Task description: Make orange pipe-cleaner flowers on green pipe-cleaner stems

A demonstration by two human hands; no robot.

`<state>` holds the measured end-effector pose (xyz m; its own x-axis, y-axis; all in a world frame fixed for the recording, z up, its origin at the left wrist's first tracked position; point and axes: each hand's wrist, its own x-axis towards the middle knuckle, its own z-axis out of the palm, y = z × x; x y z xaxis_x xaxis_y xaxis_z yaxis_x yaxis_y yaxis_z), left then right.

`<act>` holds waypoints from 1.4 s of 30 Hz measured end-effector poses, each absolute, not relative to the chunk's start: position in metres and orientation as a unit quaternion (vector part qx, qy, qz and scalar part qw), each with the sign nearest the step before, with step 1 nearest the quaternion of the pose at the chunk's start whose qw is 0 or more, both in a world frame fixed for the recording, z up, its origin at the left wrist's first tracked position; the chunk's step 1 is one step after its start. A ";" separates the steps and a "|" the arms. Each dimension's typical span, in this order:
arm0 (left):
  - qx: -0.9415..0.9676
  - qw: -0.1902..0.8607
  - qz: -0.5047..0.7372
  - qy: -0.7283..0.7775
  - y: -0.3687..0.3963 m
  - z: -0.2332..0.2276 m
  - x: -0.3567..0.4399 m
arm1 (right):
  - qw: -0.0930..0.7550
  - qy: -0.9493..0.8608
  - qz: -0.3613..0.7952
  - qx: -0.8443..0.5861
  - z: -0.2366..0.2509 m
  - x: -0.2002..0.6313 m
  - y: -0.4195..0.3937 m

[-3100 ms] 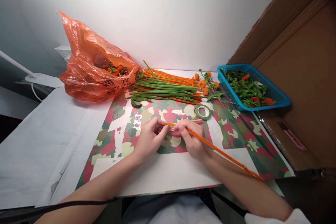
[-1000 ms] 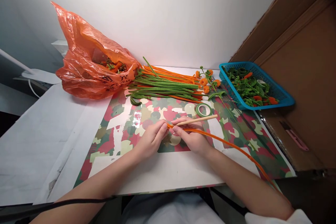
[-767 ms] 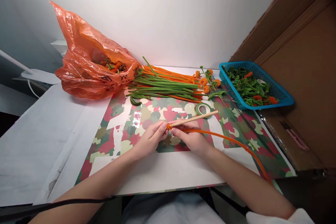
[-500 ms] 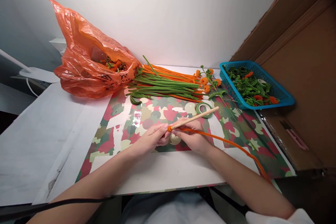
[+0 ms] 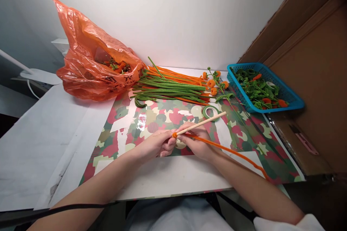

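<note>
Above the front of the patterned board, my left hand (image 5: 157, 143) pinches the coiled end of an orange pipe cleaner (image 5: 230, 148) at the near tip of a wooden stick (image 5: 207, 120). My right hand (image 5: 197, 140) is closed around that stick, whose far end points up to the right. From between the right thumb and fingers the free length of pipe cleaner trails over the right forearm. Just beyond the stick lies a roll of green tape (image 5: 205, 114). Part of the grip of the right fingers is hidden behind the stick.
Green pipe cleaners (image 5: 173, 91) and orange ones (image 5: 179, 74) lie piled at the back. An orange plastic bag (image 5: 89, 61) stands at left. Orange flowers on a green stem (image 5: 214, 83) rest near a blue basket (image 5: 295, 105) of green leaves. A pink-handled cutter (image 5: 306, 143) lies at right.
The coil at the stick's tip has shifted slightly left, and my left fingers have changed their hold on it. The trailing pipe cleaner has been drawn in, its tail now shorter.
</note>
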<state>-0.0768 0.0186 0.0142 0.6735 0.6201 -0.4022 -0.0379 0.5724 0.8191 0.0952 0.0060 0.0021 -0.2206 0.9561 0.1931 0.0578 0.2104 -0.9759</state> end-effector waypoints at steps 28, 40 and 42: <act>0.773 0.349 0.346 0.402 0.011 0.000 -0.079 | 0.480 -0.535 0.559 -0.413 0.000 0.094 0.004; 0.439 0.822 0.240 0.272 0.014 0.002 -0.082 | 0.454 -0.609 0.522 -0.387 0.006 0.100 0.008; 0.366 0.871 0.227 0.235 0.014 0.000 -0.082 | 0.460 -0.609 0.525 -0.377 0.006 0.099 0.009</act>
